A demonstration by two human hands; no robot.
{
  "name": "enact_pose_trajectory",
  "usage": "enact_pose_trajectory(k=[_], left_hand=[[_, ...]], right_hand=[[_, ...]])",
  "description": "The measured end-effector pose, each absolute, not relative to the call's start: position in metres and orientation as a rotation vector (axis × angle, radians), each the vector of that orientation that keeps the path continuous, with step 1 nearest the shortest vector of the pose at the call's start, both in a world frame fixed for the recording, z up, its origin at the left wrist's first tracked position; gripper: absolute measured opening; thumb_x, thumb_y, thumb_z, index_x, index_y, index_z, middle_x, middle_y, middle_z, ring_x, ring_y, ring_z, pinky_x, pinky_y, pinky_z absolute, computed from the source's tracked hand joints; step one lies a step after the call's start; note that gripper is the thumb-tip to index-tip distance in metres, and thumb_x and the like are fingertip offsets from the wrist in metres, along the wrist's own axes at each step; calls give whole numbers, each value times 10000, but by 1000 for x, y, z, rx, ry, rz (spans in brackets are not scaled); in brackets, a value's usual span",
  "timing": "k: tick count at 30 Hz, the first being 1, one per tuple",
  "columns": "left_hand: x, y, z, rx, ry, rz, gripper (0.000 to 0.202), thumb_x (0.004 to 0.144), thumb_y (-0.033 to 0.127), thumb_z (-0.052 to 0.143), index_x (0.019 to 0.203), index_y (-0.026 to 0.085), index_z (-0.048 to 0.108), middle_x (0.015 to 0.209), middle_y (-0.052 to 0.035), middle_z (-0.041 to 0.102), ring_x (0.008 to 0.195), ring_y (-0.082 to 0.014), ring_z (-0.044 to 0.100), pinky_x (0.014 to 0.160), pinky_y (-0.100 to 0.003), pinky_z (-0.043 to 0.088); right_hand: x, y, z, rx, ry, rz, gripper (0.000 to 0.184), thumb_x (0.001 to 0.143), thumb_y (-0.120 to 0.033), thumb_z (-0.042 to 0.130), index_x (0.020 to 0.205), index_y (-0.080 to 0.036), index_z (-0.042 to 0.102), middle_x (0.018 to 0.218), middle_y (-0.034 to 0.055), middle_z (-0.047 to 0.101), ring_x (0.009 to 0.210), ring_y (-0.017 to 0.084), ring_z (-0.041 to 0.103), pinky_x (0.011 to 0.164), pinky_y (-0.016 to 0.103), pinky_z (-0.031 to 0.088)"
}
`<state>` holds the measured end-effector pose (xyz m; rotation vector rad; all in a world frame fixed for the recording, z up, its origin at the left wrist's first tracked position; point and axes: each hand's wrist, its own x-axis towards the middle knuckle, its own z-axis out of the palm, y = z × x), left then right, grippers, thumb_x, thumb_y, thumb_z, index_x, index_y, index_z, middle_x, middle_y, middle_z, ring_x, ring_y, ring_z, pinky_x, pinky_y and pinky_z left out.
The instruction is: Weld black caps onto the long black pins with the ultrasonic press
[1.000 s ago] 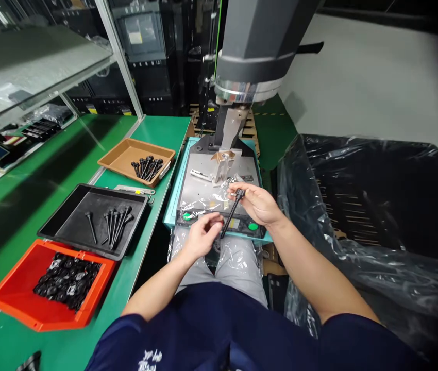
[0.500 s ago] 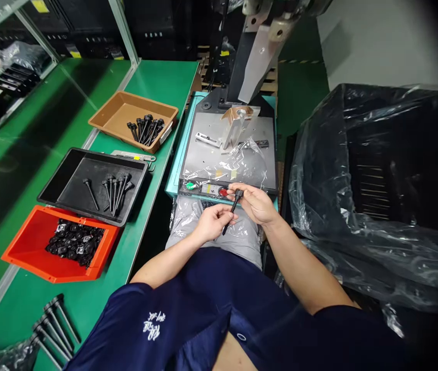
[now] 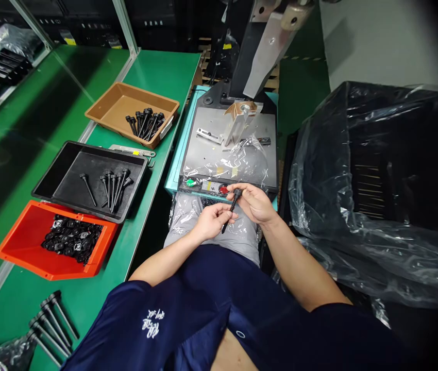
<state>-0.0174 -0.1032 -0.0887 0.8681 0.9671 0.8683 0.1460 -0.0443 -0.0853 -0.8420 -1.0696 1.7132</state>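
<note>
Both my hands hold one long black bolt-like rod over my lap, just in front of the press machine. My right hand pinches its head end; my left hand grips the lower shaft with curled fingers. Behind them sits the machine's metal work plate, partly covered by clear plastic film, with a copper-topped fixture under the grey horn. Green and red buttons line the plate's front edge.
On the green bench to my left stand a brown tray with several black rods, a black tray with several more, and an orange bin of small black parts. Loose rods lie near the front. A plastic-lined black bin stands on the right.
The view has tilted downward, so the machine head left the top of the picture. My hands with the rod drew back from the machine's front edge to above my lap.
</note>
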Motion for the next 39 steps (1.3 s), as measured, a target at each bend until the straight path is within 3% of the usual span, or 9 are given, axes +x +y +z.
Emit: enact_pose_trajectory(k=[14, 27, 31, 35, 39], left_hand=[[-20, -105, -87, 843, 962, 865, 296, 847, 349, 698, 1022, 121, 629, 912, -97, 759, 741, -137, 699, 753, -275, 535], [-33, -118, -90, 896, 1038, 921, 349, 806, 426, 720, 971, 126, 654, 831, -61, 727, 675, -120, 650, 651, -233, 494], [-54, -144, -85, 902, 1174, 981, 342, 834, 440, 680, 985, 134, 684, 731, -34, 696, 640, -130, 626, 603, -233, 469], [-91, -192, -72, 964, 1404, 1170, 275, 881, 382, 628, 1004, 156, 726, 818, -59, 712, 689, -145, 639, 637, -246, 490], [-139, -267, -59, 904, 1944, 1337, 225, 873, 307, 633, 1008, 169, 748, 971, -75, 699, 812, -158, 653, 750, -257, 511]], right_hand=[[142, -45, -85, -834, -1024, 1750, 365, 778, -528, 793, 985, -235, 724, 1060, 59, 680, 804, 164, 626, 770, 330, 548], [121, -41, -81, -888, -1110, 1734, 434, 745, -597, 780, 971, -237, 696, 1028, 76, 683, 727, 188, 603, 772, 404, 551], [97, -43, -78, -849, -1200, 1838, 459, 724, -608, 789, 995, -245, 714, 1068, 90, 692, 762, 215, 624, 786, 420, 554], [77, -50, -88, -823, -1320, 1981, 430, 776, -535, 772, 1149, -336, 698, 1196, 73, 664, 867, 239, 654, 867, 450, 543], [59, -51, -117, -853, -1457, 2085, 347, 751, -549, 768, 1039, -358, 737, 995, 98, 695, 779, 274, 662, 908, 559, 522]])
